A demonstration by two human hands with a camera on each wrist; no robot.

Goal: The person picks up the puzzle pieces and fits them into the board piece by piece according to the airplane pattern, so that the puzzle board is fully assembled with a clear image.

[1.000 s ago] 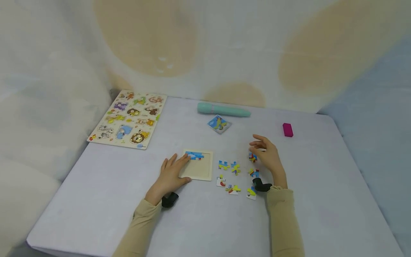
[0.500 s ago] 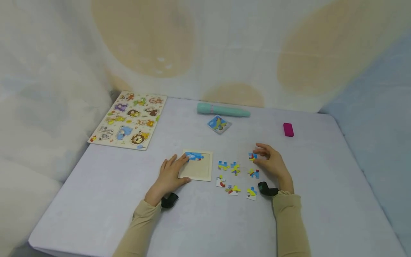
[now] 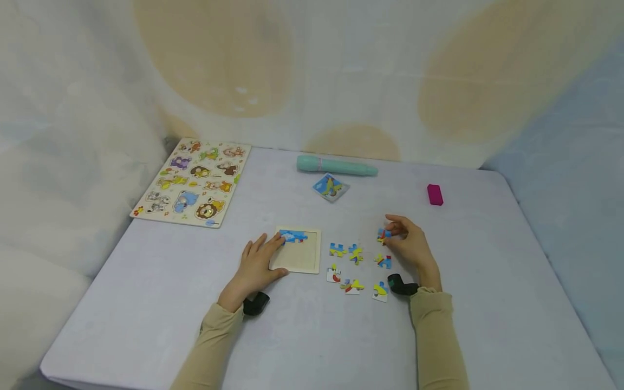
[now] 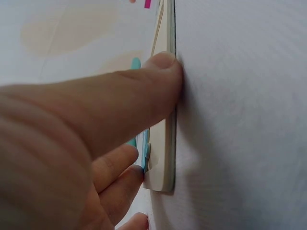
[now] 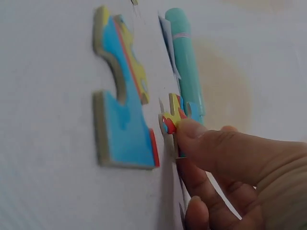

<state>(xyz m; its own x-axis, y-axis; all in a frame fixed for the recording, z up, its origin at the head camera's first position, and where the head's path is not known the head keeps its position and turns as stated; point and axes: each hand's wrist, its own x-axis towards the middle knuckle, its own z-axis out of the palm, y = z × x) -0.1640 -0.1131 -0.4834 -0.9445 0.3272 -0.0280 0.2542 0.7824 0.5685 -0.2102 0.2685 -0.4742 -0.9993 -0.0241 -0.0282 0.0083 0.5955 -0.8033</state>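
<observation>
My left hand [image 3: 258, 267] rests with spread fingers on the left side of a square wooden puzzle tray [image 3: 303, 258]. Its thumb touches the tray's edge in the left wrist view, and its fingertips reach joined blue puzzle pieces [image 3: 295, 236] in the tray's top left. My right hand [image 3: 413, 249] pinches a blue, red and yellow puzzle piece [image 5: 170, 122] between thumb and fingers, at the top right of the loose pieces. Beside it lies a blue, yellow and red puzzle piece [image 5: 127, 139]. Several more loose pieces [image 3: 355, 254] lie between the tray and this hand.
An animal puzzle board [image 3: 192, 181] lies at the back left. A mint-green pen-shaped object [image 3: 336, 166] and a small plane picture [image 3: 331, 187] are behind the tray. A magenta block [image 3: 435, 195] stands at the back right, and curtains surround the table [image 3: 161, 303].
My right hand first drew back to the right and down from over the puzzle piece, then closed its thumb and fingers on it. The left hand stays on the tray.
</observation>
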